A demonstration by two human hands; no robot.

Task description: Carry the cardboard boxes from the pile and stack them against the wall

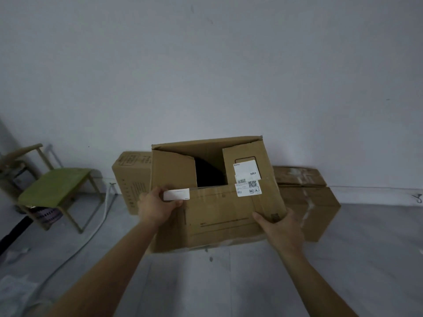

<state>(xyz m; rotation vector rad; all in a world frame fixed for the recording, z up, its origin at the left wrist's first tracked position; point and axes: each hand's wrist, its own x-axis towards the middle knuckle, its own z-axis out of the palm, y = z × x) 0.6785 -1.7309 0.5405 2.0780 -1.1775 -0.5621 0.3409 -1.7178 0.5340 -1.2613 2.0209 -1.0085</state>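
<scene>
The left hand (158, 208) has its fingers curled over the near left edge of the box (217, 216), thumb beside a white label (176, 194). The right hand (282, 229) clasps the near right corner, thumb on top and fingers hidden underneath. The box sits tilted between them, close in front of the wall (206, 76); whether its bottom touches the floor (229, 282) cannot be told. Both holds are on the near side only, so the far end could likely dip and pull the cardboard out of the fingers. The top flaps (174, 170) are loose around a dark gap, and they would probably buckle if anything were stacked on them or if a thumb pressed there. Behind on the left stands an upright box (131, 179), and on the right lie flat boxes (309, 202), both along the wall. The gap between them looks narrow, so a corner may catch either neighbour and knock the upright one over. Farther left, a chair (55, 183) and a pale cable (100, 223) across the floor could trip a sideways step. The floor near the person looks open.
</scene>
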